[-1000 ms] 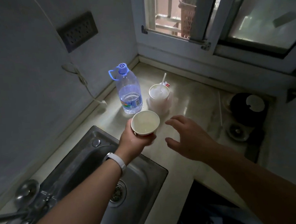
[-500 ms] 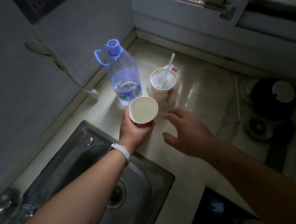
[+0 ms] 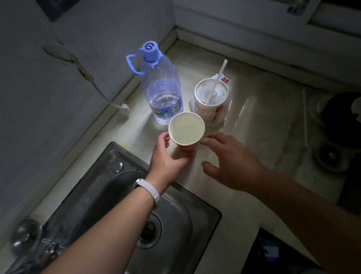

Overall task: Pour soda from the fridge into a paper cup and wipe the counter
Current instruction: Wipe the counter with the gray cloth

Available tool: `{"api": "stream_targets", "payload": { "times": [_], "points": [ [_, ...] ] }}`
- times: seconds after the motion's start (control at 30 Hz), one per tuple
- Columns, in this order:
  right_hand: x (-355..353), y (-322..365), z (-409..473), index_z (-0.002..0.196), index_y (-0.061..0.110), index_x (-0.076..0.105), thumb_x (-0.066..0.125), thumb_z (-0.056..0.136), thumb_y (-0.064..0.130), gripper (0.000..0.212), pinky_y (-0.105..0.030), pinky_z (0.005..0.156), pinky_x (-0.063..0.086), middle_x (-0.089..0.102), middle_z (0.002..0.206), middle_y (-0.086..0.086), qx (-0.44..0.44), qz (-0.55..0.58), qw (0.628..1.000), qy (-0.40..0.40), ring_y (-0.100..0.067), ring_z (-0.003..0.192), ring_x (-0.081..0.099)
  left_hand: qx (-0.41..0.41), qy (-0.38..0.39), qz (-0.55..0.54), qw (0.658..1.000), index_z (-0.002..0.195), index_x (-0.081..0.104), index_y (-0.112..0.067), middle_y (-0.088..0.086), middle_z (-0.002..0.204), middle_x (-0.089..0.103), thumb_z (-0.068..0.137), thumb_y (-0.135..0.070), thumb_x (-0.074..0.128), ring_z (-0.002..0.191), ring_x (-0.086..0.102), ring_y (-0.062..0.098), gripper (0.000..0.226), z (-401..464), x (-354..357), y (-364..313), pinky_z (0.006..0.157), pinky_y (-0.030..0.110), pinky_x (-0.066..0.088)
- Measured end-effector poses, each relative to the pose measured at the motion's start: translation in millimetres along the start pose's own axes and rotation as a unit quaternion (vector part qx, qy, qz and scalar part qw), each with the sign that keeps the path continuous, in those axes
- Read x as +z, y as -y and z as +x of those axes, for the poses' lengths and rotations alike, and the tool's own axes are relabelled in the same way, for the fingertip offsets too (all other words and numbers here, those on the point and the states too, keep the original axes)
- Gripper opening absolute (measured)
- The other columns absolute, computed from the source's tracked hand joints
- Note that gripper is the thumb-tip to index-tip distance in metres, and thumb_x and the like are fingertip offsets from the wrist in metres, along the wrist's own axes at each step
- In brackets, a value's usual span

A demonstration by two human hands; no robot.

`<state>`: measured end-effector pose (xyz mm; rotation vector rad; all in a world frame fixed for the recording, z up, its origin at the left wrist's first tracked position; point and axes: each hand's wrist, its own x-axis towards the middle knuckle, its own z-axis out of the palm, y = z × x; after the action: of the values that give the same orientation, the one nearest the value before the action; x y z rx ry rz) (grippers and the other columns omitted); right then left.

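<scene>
An upright paper cup [image 3: 186, 129], white inside with a red base, stands near the counter's [image 3: 259, 114] front by the sink. My left hand [image 3: 169, 157] grips its lower side from the left. My right hand [image 3: 230, 161] hovers just right of the cup, fingers spread and relaxed, fingertips close to its rim. The cup looks empty. No soda bottle appears in view.
A large clear water bottle [image 3: 162, 89] with a blue cap stands behind the cup. A lidded takeaway cup with a straw [image 3: 211, 98] sits on its right. The steel sink [image 3: 155, 213] lies below left, a tap [image 3: 26, 239] at far left, and a dark stove burner [image 3: 349, 116] at right.
The left hand has lowered the cup toward the counter and turned it more upright. The right hand has drawn closer to its rim. The camera has tilted down.
</scene>
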<state>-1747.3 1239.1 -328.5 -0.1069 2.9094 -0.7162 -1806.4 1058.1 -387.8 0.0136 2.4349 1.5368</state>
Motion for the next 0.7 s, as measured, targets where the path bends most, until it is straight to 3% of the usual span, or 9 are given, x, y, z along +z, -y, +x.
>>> {"api": "stream_targets", "payload": {
  "times": [0.2,0.37,0.5,0.6,0.7],
  "points": [
    [-18.3,23.0,-8.1,0.131,0.023,0.053,0.063,0.083,0.043,0.053,-0.037,0.092,0.044,0.05,0.134,0.002,-0.036,0.004,0.999,-0.016,-0.022,0.117,0.049,0.0,-0.02,0.03,0.999,0.126,0.043,-0.035,-0.005,0.136,0.045,0.066,-0.043,0.075,0.125,0.043,0.007,0.069,-50.1,-47.0,-9.0,0.098,0.026,0.037],
    [-38.1,62.0,-12.9,0.128,0.017,0.057,0.058,0.075,0.043,0.059,-0.042,0.09,0.048,0.056,0.129,-0.005,-0.087,0.003,0.996,-0.024,-0.032,0.111,0.055,0.051,-0.051,0.06,0.996,0.123,0.046,-0.04,-0.014,0.127,0.047,0.069,-0.043,0.074,0.121,0.043,-0.006,0.061,-98.2,-91.5,-40.1,0.098,0.022,0.038],
    [-53.4,102.1,-23.5,0.134,0.022,0.052,0.061,0.083,0.043,0.056,-0.037,0.092,0.045,0.051,0.136,0.001,-0.142,-0.015,0.989,-0.029,-0.026,0.118,0.05,0.073,-0.102,0.078,0.989,0.119,0.049,-0.04,-0.009,0.128,0.049,0.068,-0.042,0.073,0.118,0.043,-0.009,0.056,-139.6,-130.7,-65.7,0.092,0.014,0.037],
    [-61.0,132.6,-31.6,0.132,0.021,0.053,0.062,0.084,0.042,0.053,-0.037,0.089,0.045,0.053,0.133,0.0,-0.195,-0.024,0.98,-0.032,-0.027,0.116,0.053,0.067,-0.142,0.071,0.985,0.111,0.045,-0.05,-0.011,0.129,0.048,0.066,-0.054,0.07,0.119,0.044,-0.008,0.051,-173.8,-160.6,-76.0,0.096,0.021,0.038],
    [-65.2,163.3,-40.4,0.13,0.019,0.054,0.06,0.082,0.043,0.054,-0.042,0.087,0.048,0.054,0.131,-0.004,-0.25,-0.043,0.967,-0.029,-0.032,0.113,0.054,0.066,-0.181,0.115,0.975,0.117,0.044,-0.046,-0.011,0.134,0.045,0.064,-0.061,0.064,0.124,0.042,0.001,0.059,-211.3,-185.7,-76.6,0.102,0.026,0.036]
  ]
}}
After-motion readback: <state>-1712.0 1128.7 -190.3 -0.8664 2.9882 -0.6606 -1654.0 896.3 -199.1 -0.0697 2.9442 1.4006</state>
